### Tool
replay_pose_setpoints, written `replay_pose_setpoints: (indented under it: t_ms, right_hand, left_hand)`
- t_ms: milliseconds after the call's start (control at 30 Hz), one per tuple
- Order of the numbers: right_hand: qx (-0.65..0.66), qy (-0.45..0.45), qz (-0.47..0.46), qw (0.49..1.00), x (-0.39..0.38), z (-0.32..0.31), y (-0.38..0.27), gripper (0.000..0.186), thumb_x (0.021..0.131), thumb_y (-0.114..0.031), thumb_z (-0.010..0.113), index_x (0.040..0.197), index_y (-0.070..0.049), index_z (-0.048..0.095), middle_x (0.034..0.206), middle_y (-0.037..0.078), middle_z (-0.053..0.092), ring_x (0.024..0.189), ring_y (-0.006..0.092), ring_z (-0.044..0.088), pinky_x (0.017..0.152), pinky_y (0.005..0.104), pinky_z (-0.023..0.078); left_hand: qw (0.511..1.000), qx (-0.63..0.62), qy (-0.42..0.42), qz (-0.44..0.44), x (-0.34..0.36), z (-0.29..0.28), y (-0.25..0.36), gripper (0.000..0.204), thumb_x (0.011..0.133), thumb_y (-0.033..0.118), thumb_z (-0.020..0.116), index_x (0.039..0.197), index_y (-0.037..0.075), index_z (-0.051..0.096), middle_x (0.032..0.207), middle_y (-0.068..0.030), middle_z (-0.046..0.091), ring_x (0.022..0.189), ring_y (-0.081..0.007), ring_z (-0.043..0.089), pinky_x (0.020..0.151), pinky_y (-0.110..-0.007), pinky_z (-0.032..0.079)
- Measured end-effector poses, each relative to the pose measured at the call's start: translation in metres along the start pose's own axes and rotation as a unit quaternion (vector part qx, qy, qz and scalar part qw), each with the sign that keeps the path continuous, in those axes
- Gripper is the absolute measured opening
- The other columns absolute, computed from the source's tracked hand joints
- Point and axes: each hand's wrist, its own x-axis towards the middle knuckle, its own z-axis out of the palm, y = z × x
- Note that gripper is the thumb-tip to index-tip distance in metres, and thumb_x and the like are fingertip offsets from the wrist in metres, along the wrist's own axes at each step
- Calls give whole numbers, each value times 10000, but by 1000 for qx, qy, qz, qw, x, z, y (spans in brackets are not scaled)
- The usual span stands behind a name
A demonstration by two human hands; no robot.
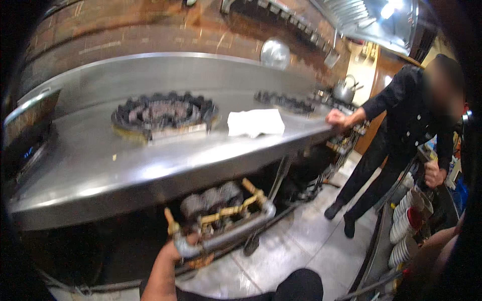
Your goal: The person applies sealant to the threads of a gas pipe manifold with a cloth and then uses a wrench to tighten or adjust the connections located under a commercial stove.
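Observation:
My left hand point(176, 245) reaches under the steel range's front ledge point(165, 170) to the left end of a grey gas pipe point(236, 236) with brass valves point(226, 213). Its fingers are partly hidden there, so their grip cannot be made out. Dark cylindrical fittings point(211, 198) sit behind the valves. At the far right edge a bare arm point(447, 251), likely my right one, shows; its hand is out of view. A white cloth point(255, 123) lies on the range between two black burners point(163, 113).
A person in dark clothing point(401, 125) stands right, one hand at the range edge. A pan point(30, 118) is far left, a kettle point(344, 91) at back right. Stacked white containers point(404, 226) stand on the right-hand counter. My dark-clad knee point(298, 288) is at the bottom, above tiled floor point(311, 241).

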Motion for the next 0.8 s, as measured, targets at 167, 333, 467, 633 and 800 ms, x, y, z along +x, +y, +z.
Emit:
replay_pose_setpoints:
  t_ms: [167,333,467,633,800]
  right_hand:
    - [-10,-6,17,1000,1,-7,-6,182,808,-152,647,931,-20,657,834,86,634,757,187,583,678,304,459]
    - [-17,-12,17,1000,-4,-13,-7,177,807,-152,647,924,-19,655,826,86,631,747,188,580,669,303,457]
    - [-21,-16,24,999,-9,-21,-3,174,807,-152,646,917,-18,655,820,86,630,739,188,578,663,302,454]
    - [-26,-12,21,999,-7,-25,-8,170,806,-152,646,909,-17,653,812,86,627,730,188,575,654,301,451]
    - [-18,117,-25,993,-8,-29,-32,166,806,-152,645,901,-16,652,805,86,625,720,188,572,646,300,449]
  left_hand:
    - [999,-41,-3,-8,-15,0,7,162,898,169,537,974,52,618,843,-40,601,753,-170,537,680,-320,443]
    - [998,-67,-11,-9,-26,-3,18,158,895,139,528,996,52,612,871,-43,605,776,-176,541,696,-323,446]
    - [996,-93,-16,0,-31,-2,22,161,894,115,521,1013,51,608,894,-46,609,794,-180,545,708,-325,448]
    - [995,-100,9,20,-32,-7,35,99,895,70,527,951,79,608,790,10,580,655,-136,513,590,-292,434]
    - [974,-211,-62,-55,-37,-9,48,205,885,151,620,1051,30,631,865,-39,643,681,-148,561,571,-287,436]
